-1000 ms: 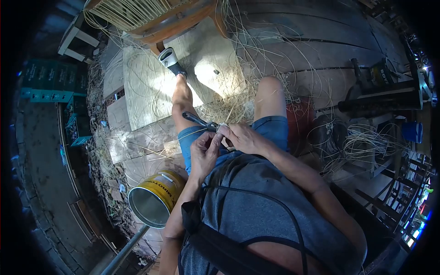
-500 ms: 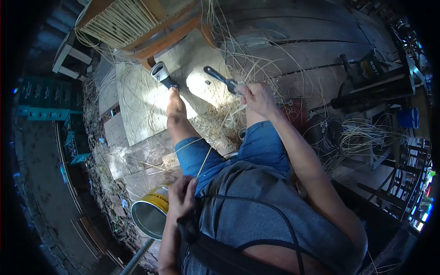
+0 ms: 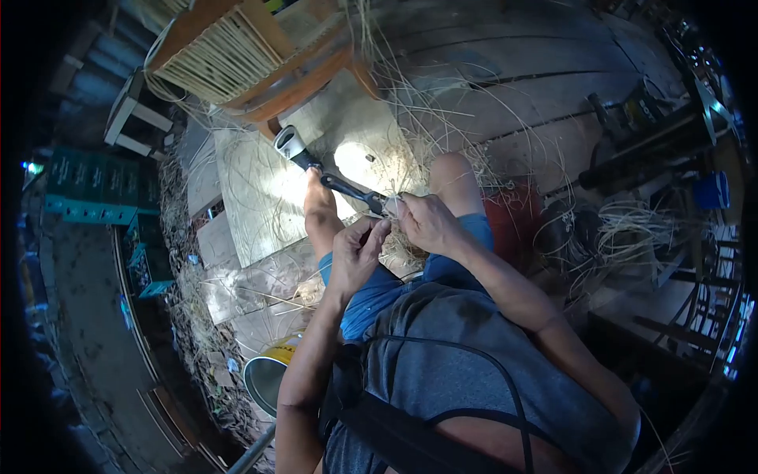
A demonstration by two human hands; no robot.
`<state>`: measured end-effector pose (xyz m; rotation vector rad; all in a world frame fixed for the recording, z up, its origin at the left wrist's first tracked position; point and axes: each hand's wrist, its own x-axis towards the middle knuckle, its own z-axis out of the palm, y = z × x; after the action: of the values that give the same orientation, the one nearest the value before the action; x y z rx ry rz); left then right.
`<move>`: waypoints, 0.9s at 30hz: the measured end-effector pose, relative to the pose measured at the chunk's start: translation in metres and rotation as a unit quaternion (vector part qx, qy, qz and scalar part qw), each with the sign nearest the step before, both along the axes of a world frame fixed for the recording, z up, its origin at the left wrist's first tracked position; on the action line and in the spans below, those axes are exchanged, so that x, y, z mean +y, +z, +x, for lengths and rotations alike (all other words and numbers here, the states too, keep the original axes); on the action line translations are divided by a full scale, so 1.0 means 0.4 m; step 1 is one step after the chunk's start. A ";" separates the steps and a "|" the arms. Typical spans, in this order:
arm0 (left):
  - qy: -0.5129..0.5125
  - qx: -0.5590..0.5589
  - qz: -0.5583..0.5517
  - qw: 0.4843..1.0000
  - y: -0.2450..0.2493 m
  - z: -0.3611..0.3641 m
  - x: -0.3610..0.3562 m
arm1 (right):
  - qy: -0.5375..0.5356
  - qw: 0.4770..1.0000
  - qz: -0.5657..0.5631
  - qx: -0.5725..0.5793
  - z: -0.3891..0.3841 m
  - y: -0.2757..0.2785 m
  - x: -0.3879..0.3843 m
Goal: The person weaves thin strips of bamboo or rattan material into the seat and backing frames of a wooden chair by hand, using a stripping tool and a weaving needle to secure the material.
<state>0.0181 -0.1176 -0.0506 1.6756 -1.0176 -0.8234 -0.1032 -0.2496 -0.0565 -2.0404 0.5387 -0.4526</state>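
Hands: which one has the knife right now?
The right hand: its fist is closed around the knife, whose dark end sticks out past the knuckles. The left hand grips no tool; it only pinches with its fingertips just beside the right hand.

A wooden chair frame point(image 3: 229, 55) with a woven cane panel lies tilted at the top of the view. Below it, a pale plywood sheet point(image 3: 253, 197) lies flat on the plank floor point(image 3: 537, 87), partly lit by the sun. Many loose cane strands point(image 3: 624, 233) lie over the planks, and on the right side they form a loose coil. A red object point(image 3: 513, 221) stands just beside this coil, and a blue bucket point(image 3: 713, 189) is near the right edge. Green crates point(image 3: 95, 186) are stacked at the far left. A yellow can point(image 3: 272, 379) lies on its side at the bottom, its open mouth facing the lower left, next to dry scraps point(image 3: 189, 316).
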 end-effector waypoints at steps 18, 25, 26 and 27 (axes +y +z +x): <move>-0.074 -0.294 0.260 0.917 0.151 0.082 0.351 | -0.153 0.988 0.000 -0.023 0.009 0.076 -0.299; -0.028 0.013 0.028 0.999 0.114 0.027 -0.099 | -0.044 0.999 -0.007 -0.006 0.010 0.106 -0.086; -0.021 0.029 0.037 0.999 0.082 0.027 -0.106 | -0.042 0.998 -0.042 -0.016 0.010 0.090 -0.079; -0.015 0.046 0.048 0.998 0.061 0.023 -0.114 | -0.023 0.992 -0.114 -0.050 0.013 0.038 -0.077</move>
<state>0.0274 -0.1630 -0.0261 1.6906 -0.9539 -0.9744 -0.0980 -0.2805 -0.0413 -2.2119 0.4932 -0.6668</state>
